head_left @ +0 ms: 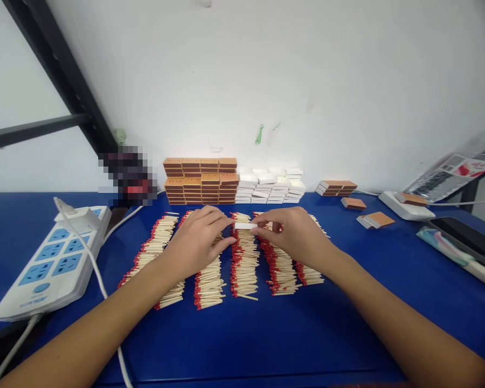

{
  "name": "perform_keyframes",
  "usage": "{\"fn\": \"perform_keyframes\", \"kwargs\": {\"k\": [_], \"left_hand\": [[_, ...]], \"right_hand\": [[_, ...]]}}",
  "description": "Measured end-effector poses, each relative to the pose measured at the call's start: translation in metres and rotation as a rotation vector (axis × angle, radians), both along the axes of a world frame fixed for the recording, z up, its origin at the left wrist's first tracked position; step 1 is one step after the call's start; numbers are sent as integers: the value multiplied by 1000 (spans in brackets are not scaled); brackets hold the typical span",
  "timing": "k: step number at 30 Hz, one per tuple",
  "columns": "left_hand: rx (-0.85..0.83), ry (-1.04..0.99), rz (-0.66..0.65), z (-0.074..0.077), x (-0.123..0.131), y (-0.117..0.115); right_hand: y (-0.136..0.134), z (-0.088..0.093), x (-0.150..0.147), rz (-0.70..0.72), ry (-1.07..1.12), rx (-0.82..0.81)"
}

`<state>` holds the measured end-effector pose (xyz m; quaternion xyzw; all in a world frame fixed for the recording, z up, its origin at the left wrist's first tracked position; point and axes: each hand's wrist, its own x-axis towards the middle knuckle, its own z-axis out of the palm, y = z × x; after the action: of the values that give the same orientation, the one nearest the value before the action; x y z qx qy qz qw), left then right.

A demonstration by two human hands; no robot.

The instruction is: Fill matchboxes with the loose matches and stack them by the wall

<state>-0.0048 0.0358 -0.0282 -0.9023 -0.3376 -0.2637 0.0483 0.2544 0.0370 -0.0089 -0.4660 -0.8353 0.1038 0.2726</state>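
Observation:
A white inner matchbox tray (244, 226) is raised over the middle pile of red-headed matches (244, 269). My right hand (293, 231) pinches the tray's right end between thumb and fingers. At the opposite end, my left hand (200, 234) has its forefinger tip at the tray, while its thumb stands apart below; its fingers are spread around that end. The tray's inside is hard to make out. Several rows of loose matches lie beneath and beside both hands, partly covered by them.
Stacked brown matchboxes (201, 183) and white trays (270, 187) stand against the wall. A few more matchboxes (336, 187) lie to the right, near a white adapter (406, 207) and a dark phone (469, 237). A power strip (60, 264) with cables occupies the left.

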Motion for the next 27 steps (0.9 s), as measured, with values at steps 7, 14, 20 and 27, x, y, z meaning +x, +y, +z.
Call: {"fn": "perform_keyframes", "kwargs": {"k": [7,14,20,27], "left_hand": [[-4,12,3,1,0,0],[-12,3,0,0,0,1],[-8,5,3,-1,-1,2],[-14,7,6,1,0,1]], "right_hand": [[-1,-1,0,7,-17,44],[-2,-2,1,0,-22,81],[-2,-5,2,2,-40,102],[-2,-6,2,5,-70,152]]}}
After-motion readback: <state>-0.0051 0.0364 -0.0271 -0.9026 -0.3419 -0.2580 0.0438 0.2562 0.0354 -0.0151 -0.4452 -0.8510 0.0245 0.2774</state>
